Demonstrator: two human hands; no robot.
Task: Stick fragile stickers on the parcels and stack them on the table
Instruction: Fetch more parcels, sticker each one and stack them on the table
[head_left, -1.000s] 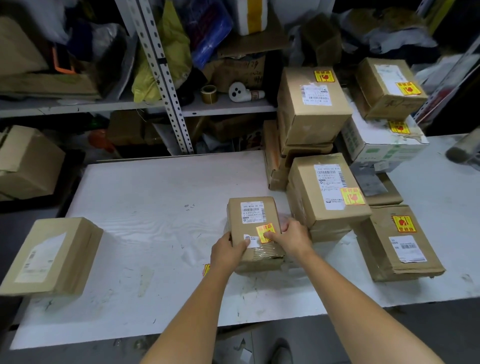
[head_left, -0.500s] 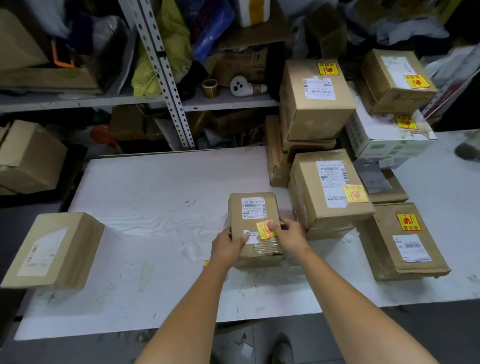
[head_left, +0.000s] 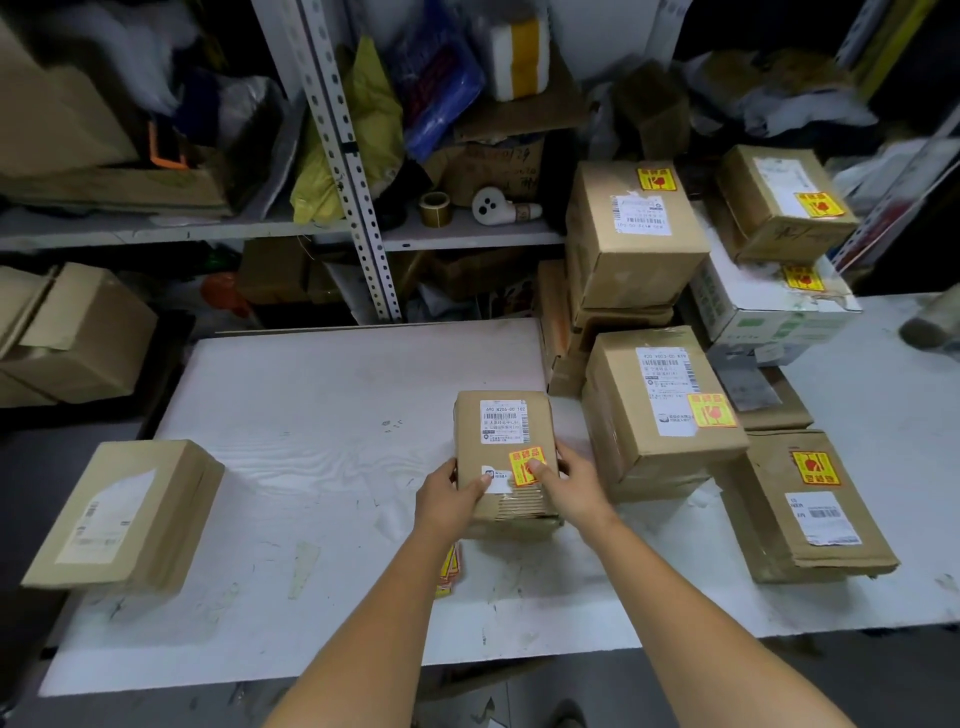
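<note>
A small brown parcel (head_left: 501, 436) with a white label and a yellow-red fragile sticker (head_left: 524, 464) sits on the white table (head_left: 322, 415) in front of me. My left hand (head_left: 449, 493) grips its left near edge, thumb on top. My right hand (head_left: 569, 486) grips its right near edge, thumb on the sticker. Under my left wrist a strip of fragile stickers (head_left: 451, 569) lies on the table. Several stickered parcels are piled to the right, the nearest (head_left: 660, 410) beside my right hand. An unstickered parcel (head_left: 124, 512) lies at the table's left edge.
A flat stickered parcel (head_left: 810, 509) lies at the right front. Behind the table a metal shelf (head_left: 467, 236) holds a tape roll (head_left: 434, 208), bags and cardboard. More boxes (head_left: 72, 332) stand off the table's left side.
Both hands and the small parcel stay in nearly the same spot on the table. My right thumb keeps on the fragile sticker. The view has shifted slightly.
</note>
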